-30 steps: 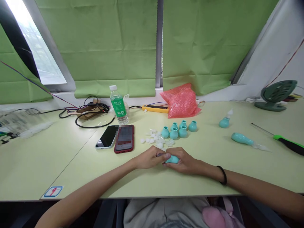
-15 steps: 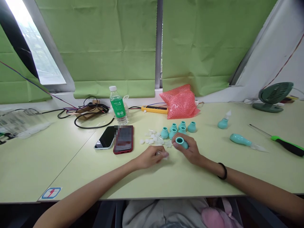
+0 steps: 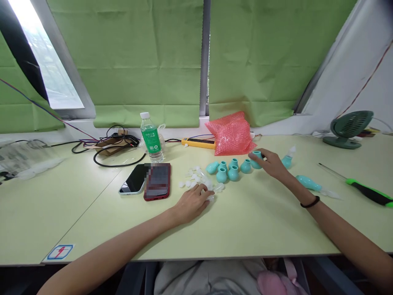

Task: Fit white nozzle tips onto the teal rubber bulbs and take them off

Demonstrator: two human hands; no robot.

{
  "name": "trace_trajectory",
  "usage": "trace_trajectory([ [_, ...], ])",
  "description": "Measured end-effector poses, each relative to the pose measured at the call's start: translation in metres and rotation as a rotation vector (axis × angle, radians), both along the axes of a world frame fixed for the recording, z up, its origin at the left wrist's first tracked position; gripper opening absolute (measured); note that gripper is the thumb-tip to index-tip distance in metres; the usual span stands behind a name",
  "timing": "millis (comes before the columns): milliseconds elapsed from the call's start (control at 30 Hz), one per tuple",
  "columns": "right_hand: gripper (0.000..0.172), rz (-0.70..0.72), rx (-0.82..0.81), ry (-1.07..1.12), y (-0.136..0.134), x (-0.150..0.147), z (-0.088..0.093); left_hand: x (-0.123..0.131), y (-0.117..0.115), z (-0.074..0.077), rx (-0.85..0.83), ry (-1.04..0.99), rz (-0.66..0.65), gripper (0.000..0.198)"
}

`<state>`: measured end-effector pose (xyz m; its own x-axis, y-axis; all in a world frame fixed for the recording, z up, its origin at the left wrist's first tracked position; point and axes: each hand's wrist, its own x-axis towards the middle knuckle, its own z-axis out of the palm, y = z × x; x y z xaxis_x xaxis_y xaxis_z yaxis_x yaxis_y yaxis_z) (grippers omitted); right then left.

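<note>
My right hand (image 3: 270, 162) grips a teal rubber bulb (image 3: 256, 160), mouth up, at the right end of a group of similar bulbs. Several of these stand upright, such as one teal bulb (image 3: 221, 175) at the front; another bulb (image 3: 212, 167) lies on its side at the left. On the table to their left, my left hand (image 3: 192, 203) has its fingers bent down around a clear plastic piece (image 3: 211, 198), partly hidden by them. Just beyond the fingers are small whitish plastic pieces (image 3: 193, 176) and clear tubes.
Two phones (image 3: 157, 180) and a water bottle (image 3: 151, 139) stand left of the pieces. Behind lies red bubble wrap (image 3: 231, 133). To the right are a bulb with a clear nozzle (image 3: 308, 183), another bulb (image 3: 287, 161), a screwdriver (image 3: 365, 190) and a small fan (image 3: 348, 127).
My right hand has carried its bulb right and away from me, to the end of the group. One bulb at the left has tipped onto its side. My left hand has turned palm down.
</note>
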<state>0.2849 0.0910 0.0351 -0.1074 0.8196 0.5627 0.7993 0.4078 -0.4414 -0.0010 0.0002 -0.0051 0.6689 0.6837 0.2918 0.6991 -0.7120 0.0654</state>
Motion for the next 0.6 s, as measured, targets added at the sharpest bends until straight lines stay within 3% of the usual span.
trace_trajectory([
  [167, 0.031, 0.040, -0.194, -0.084, 0.012, 0.016, -0.017, 0.002, 0.000, -0.001, 0.023, -0.035, 0.097, 0.023],
  [400, 0.026, 0.137, -0.198, -0.150, 0.006, 0.018, -0.011, 0.002, 0.000, 0.000, -0.026, 0.009, 0.105, 0.014],
  [600, 0.026, 0.190, -0.198, -0.140, 0.000, 0.004, -0.018, 0.001, -0.002, 0.002, -0.025, -0.018, 0.069, 0.016],
])
